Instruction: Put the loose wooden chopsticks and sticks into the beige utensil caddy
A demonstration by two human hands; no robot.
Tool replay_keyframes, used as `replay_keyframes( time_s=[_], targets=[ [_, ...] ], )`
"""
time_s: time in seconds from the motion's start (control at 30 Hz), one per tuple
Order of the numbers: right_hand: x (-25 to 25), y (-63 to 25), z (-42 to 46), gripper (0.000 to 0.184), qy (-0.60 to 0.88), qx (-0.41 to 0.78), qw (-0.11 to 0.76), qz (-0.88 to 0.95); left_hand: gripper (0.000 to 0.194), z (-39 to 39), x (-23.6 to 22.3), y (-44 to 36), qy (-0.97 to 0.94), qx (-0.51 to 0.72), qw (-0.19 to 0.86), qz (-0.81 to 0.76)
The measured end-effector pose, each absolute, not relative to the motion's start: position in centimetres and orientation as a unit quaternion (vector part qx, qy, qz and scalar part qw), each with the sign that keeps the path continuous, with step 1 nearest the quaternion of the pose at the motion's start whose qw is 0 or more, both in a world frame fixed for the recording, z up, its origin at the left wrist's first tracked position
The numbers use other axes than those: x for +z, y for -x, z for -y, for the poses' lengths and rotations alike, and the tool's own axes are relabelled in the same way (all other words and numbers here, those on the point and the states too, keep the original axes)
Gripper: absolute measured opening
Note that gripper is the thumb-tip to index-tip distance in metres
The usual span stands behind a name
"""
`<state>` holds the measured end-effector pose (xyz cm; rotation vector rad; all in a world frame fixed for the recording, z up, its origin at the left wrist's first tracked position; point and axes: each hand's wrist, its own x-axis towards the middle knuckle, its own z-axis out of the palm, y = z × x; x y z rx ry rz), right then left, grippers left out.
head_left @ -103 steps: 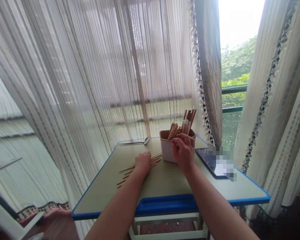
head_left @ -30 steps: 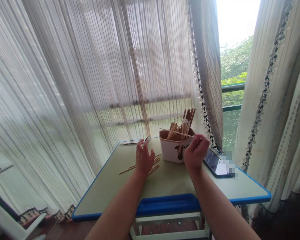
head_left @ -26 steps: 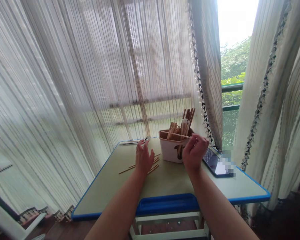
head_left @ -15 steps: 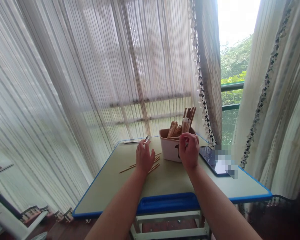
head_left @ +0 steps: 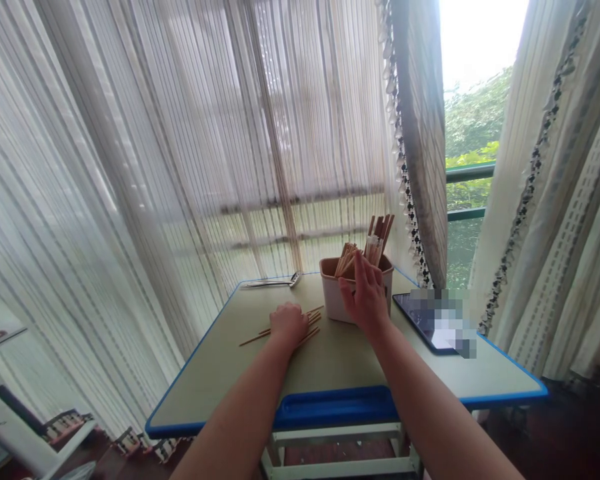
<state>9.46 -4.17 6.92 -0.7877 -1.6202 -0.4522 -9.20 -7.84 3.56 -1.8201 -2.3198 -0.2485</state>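
Observation:
My left hand [head_left: 289, 324] is down on several loose wooden chopsticks [head_left: 255, 339] that lie slantwise on the table, its fingers curled over them; the fingertips are hidden. At the front of a white container with a brown rim [head_left: 334, 300], my right hand [head_left: 368, 297] is raised with its fingers apart and nothing seen in it. Inside the container stand a bunch of light wooden sticks [head_left: 347, 259] and some taller, darker chopsticks [head_left: 384, 230], partly in a clear wrapper.
A metal slotted ladle [head_left: 294, 279] lies at the table's far left edge. To the right of the container is a dark tablet [head_left: 420, 320], partly blurred out. The pale table [head_left: 205, 373] has a blue edge, with striped curtains [head_left: 180, 167] behind it.
My left hand has lowered from above the table onto the loose chopsticks. The right hand has shifted slightly left, and its pinched fingers have opened out.

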Motion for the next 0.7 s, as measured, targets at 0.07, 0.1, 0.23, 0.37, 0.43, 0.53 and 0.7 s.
replay_keyframes(
  time_s=[0.07,0.1,0.23,0.37,0.43,0.53,0.7],
  targets=[
    [6.82,-9.38,4.20,0.062,0.351,-0.190,0.579,0.711,0.035,7.85,3.63,9.18,0.610,-0.084,0.100,0.781],
    [6.78,-9.38,4.23,0.058,0.357,-0.185,0.575,0.713,0.036,7.84,3.63,9.18,0.611,-0.086,0.104,0.780],
    [6.71,-9.62,4.27,0.060,0.356,-0.178,0.606,0.689,0.034,7.83,3.42,9.31,0.623,-0.100,0.112,0.768],
    [6.75,-9.88,4.28,0.061,0.344,-0.168,0.645,0.662,0.029,7.73,3.14,9.51,0.632,-0.110,0.109,0.760],
    [6.78,-9.86,4.33,0.056,0.343,-0.163,0.651,0.658,0.028,7.62,3.04,9.56,0.631,-0.111,0.106,0.760],
    [6.81,-9.73,4.38,0.050,0.335,-0.162,0.653,0.660,0.028,7.47,2.89,9.55,0.629,-0.110,0.105,0.763],
    [6.75,-9.71,4.22,0.040,0.328,-0.152,0.659,0.660,0.025,7.43,2.78,9.51,0.627,-0.117,0.095,0.764]
  ],
)
